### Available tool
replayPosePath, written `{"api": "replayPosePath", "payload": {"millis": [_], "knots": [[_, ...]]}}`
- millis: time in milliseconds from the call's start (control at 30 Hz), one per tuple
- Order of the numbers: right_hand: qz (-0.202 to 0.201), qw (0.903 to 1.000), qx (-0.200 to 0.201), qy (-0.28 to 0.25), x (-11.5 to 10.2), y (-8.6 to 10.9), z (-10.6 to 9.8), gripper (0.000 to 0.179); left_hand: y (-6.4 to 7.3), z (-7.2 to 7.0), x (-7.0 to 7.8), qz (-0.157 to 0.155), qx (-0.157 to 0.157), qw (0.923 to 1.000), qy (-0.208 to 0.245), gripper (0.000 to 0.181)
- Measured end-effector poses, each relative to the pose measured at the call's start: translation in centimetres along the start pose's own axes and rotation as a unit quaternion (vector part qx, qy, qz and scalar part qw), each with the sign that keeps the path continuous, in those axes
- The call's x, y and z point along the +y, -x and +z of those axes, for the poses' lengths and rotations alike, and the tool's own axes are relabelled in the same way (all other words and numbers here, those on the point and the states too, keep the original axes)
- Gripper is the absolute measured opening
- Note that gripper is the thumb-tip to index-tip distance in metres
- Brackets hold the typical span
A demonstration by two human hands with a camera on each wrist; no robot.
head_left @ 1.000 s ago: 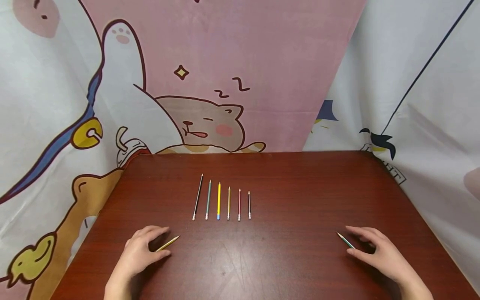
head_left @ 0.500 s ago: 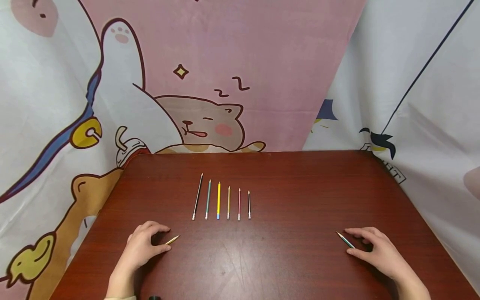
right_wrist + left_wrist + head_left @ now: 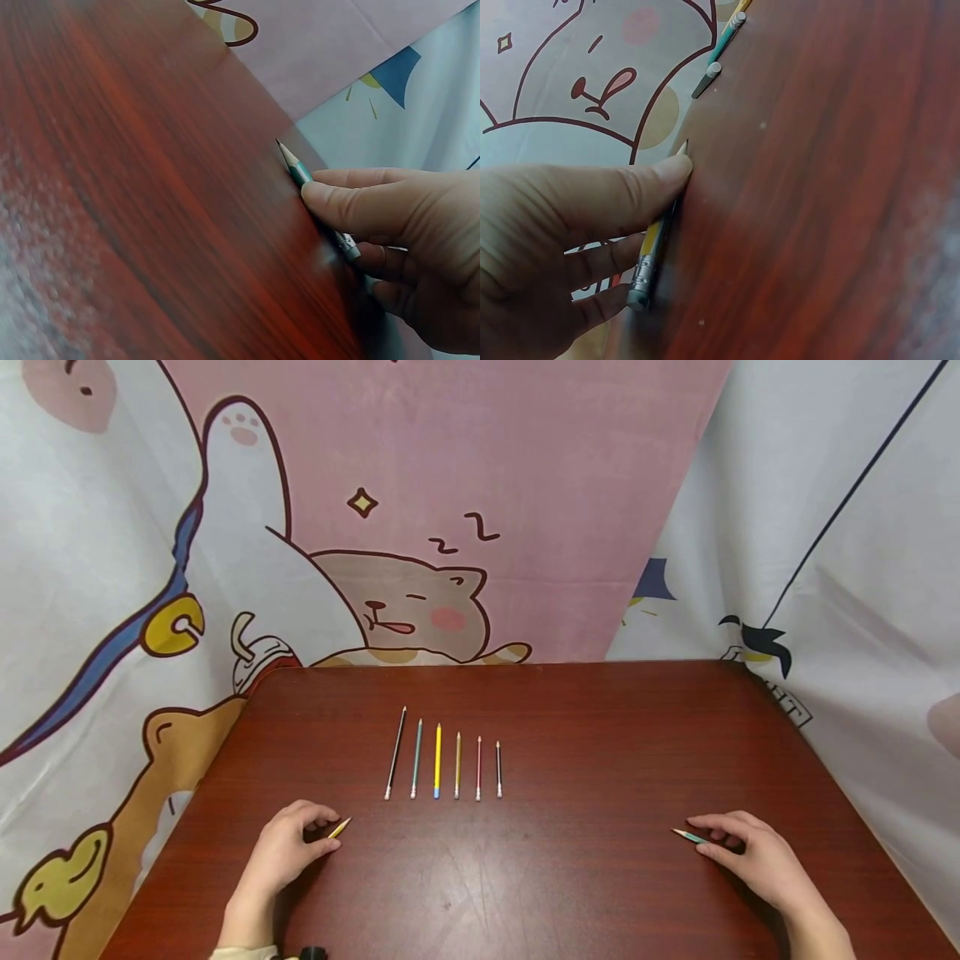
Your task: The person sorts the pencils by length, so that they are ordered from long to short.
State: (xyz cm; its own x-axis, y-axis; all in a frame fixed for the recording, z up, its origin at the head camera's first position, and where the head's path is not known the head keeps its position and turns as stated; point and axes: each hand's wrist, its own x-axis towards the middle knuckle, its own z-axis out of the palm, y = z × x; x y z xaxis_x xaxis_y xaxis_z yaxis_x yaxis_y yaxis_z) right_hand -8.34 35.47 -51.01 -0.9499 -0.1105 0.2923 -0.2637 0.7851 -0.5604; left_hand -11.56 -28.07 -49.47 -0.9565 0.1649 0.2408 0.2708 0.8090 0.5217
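My left hand (image 3: 288,843) pinches a short yellow pencil (image 3: 340,827) near the table's left side, its tip pointing away and to the right. In the left wrist view the thumb lies across that pencil, and its metal band and eraser end (image 3: 639,292) stick out below. Over on the right, my right hand (image 3: 757,860) holds a short green pencil (image 3: 298,172) between thumb and forefinger. Its sharpened point faces left in the head view. The hands are far apart, and part of each pencil is hidden by fingers.
Several pencils lie side by side left of the table's middle, points away: a long black pencil (image 3: 396,752), a teal one (image 3: 416,760), a yellow one (image 3: 437,760) and shorter ones to a short black pencil (image 3: 498,770). A printed cloth (image 3: 562,510) hangs behind the brown table (image 3: 585,752).
The fingers of both hands have drawn in on their pencils. The left pencil has shifted slightly away and points more forward; the right one has swung flatter. The row of pencils stays put.
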Motion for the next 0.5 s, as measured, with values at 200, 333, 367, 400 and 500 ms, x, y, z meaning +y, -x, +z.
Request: {"api": "replayPosePath", "payload": {"millis": [200,333,367,400,500], "knots": [[0.004,0.9999,0.009,0.005,-0.07,-0.05,0.16,0.033,0.07,0.08,0.03,-0.002,0.005,0.9996,0.027,0.033],[0.02,0.9997,0.005,0.013,-0.08,-0.15,0.22,0.029,0.08,0.06,0.05,-0.01,0.003,0.9994,0.032,0.031],[0.025,0.9996,0.004,0.015,-0.09,-0.18,0.22,0.028,0.07,0.07,0.05,-0.013,0.001,0.9994,0.032,0.03],[0.031,0.9993,0.001,0.019,-0.1,-0.21,0.2,0.028,0.07,0.07,0.05,-0.017,-0.001,0.9993,0.034,0.03],[0.043,0.9987,-0.003,0.026,-0.11,-0.29,0.18,0.027,0.08,0.14,0.05,-0.023,-0.002,0.999,0.039,0.029]]}}
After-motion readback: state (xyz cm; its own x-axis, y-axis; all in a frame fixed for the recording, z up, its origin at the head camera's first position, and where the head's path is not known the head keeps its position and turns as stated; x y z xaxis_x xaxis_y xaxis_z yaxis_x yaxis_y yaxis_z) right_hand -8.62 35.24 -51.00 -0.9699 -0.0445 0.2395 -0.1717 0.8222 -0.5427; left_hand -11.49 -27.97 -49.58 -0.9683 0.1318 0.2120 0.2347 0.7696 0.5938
